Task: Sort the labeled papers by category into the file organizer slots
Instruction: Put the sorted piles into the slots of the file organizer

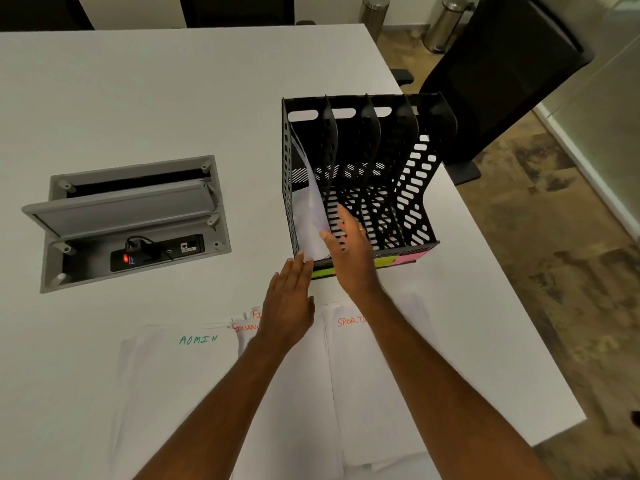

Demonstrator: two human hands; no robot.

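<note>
A black file organizer [412, 188] with several slots stands on the white table [156, 98], coloured sticky labels along its front edge. White paper [308, 209] leans in its leftmost slot. My right hand [349, 251] hovers with straight fingers over the front of that slot, thumb near the paper. My left hand [289, 299] lies flat just before the organizer's front left corner, fingertips at the paper's lower edge. Near me lie paper stacks labeled ADMIN [180, 372], a partly hidden FINANCE stack [246, 332] and a SPORTS stack [360, 375].
An open grey cable box [131, 220] with a power strip sits in the table at left. A black office chair [502, 81] stands beyond the table's right edge. Two metal bins [446, 22] stand on the floor at the back.
</note>
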